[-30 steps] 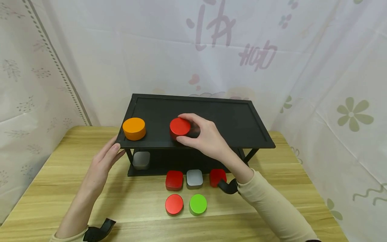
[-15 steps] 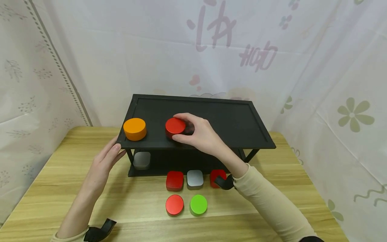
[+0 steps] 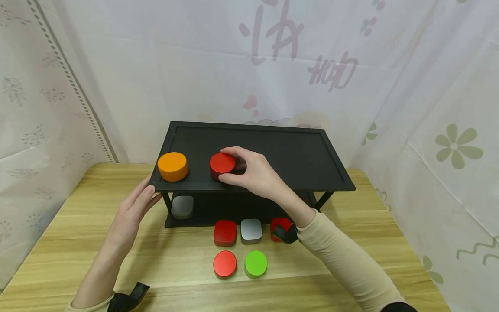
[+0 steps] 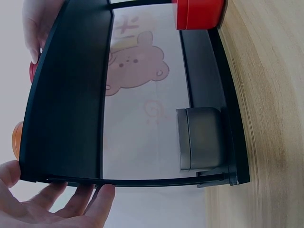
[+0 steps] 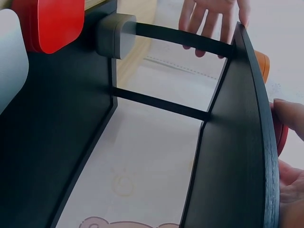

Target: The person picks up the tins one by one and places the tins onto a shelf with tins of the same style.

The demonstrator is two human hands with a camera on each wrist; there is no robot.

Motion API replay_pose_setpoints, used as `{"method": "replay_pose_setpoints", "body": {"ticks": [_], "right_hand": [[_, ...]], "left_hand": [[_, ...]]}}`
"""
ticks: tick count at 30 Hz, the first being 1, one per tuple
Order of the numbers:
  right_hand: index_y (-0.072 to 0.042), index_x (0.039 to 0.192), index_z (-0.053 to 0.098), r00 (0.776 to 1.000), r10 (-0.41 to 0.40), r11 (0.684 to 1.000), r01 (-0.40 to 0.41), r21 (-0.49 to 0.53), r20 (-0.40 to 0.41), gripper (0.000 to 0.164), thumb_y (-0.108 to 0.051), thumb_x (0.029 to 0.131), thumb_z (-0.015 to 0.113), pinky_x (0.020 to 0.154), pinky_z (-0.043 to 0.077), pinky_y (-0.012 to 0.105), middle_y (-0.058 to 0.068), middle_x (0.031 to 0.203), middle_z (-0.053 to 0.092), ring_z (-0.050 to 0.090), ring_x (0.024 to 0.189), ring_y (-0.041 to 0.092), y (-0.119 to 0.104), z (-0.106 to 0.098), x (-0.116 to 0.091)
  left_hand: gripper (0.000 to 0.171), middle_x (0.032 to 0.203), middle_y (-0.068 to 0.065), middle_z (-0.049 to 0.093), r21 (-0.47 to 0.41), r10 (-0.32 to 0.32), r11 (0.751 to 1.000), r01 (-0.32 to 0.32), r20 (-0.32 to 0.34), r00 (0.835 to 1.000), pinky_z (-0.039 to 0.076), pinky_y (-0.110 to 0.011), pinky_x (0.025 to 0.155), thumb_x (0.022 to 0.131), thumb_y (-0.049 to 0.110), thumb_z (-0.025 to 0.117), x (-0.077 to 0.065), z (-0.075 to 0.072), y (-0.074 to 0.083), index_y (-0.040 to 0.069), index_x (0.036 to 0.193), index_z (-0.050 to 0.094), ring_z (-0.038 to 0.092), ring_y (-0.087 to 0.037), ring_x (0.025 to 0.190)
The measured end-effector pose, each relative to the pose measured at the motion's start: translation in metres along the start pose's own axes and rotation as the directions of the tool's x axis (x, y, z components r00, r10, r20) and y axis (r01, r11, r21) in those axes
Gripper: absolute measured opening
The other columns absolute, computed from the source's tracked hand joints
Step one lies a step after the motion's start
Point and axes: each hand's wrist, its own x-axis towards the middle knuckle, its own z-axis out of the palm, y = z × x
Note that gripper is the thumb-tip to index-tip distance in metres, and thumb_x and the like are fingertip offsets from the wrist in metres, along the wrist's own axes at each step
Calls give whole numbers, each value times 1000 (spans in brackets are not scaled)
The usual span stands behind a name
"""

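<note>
Mid-frame, our right hand (image 3: pixel 253 173) pinches the glossy red round tin (image 3: pixel 222 163), shifted leftward, nearer the orange round tin (image 3: pixel 173 166); our straight-fingered left hand (image 3: pixel 132 206) touches the black rectangular shelf (image 3: pixel 300 156).

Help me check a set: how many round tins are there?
4: orange tin on the shelf, red tin in the right hand, second red tin and green tin on the table.

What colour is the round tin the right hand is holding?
Red; the tin in the right hand shows best in the head view.
</note>
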Motion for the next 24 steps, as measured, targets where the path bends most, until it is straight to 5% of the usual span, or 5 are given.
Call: {"method": "replay_pose_setpoints", "body": {"ticks": [15, 24], "right_hand": [[-29, 127, 54, 1000, 29, 1000, -29, -7, -7, 53, -37, 79, 74, 79, 54, 23, -9, 115, 62, 64, 94, 8, 1, 1, -2], [-24, 135, 49, 999, 29, 1000, -29, 8, -13, 67, -34, 76, 78, 94, 51, 27, -6, 123, 59, 60, 105, 10, 3, 1, -3]], "left_hand": [[45, 149, 1, 38, -11, 4, 1000, -4, -2, 1000, 41, -10, 100, 103, 26, 36, -1, 1, 1, 14, 147, 34, 42, 4, 128], [46, 149, 0, 37, -2, 3, 1000, -3, -4, 1000, 41, -9, 99, 103, 27, 36, -1, 1, 1, 14, 147, 34, 42, 4, 128]]}}
